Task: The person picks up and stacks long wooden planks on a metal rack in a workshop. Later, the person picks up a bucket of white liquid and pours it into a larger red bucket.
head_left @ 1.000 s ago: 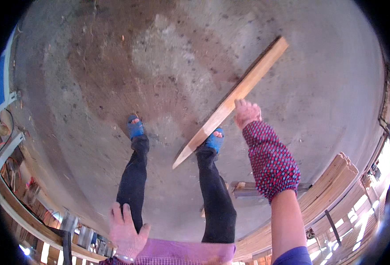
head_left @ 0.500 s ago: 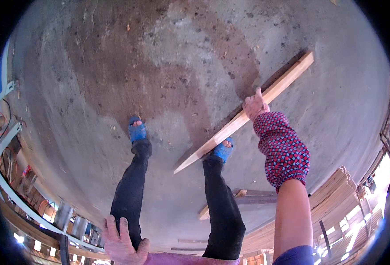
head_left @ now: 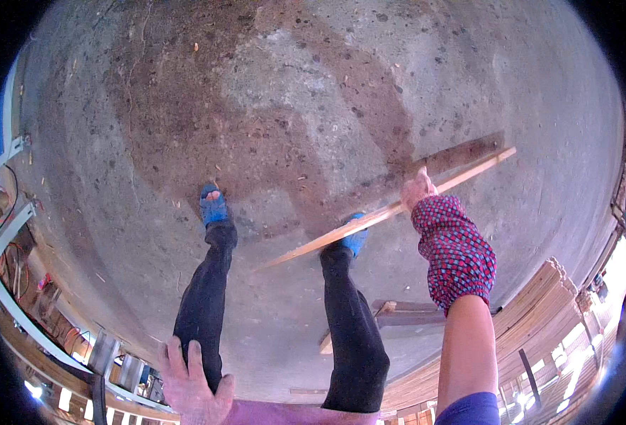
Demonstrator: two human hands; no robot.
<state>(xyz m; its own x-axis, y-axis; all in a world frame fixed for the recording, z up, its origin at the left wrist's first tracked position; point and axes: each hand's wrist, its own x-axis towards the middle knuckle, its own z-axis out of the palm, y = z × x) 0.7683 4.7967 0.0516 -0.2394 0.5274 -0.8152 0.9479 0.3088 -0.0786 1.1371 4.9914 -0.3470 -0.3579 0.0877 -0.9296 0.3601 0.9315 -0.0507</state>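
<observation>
- Right of centre: pale board (head_left: pixel 469 171), edge-on, crossing over right slipper (head_left: pixel 356 243).
- Right hand (head_left: pixel 418 190): grasping board past its middle.
- Left hand (head_left: pixel 196 389): empty, fingers spread, by left leg (head_left: pixel 203 319).
- Progress: board gripped, likely off floor (head_left: pixel 256 142); letting go not done.

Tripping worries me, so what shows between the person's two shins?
In the head view, the narrow end of the wooden strip shows there, against the grey floor.

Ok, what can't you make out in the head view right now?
All in the head view:
Right hand: finger contact with the board, hidden by the hand itself.
Board's tip: blurred.
Right slipper: partly behind the board.
Left hand: wrist cut off by the lower edge.
</observation>
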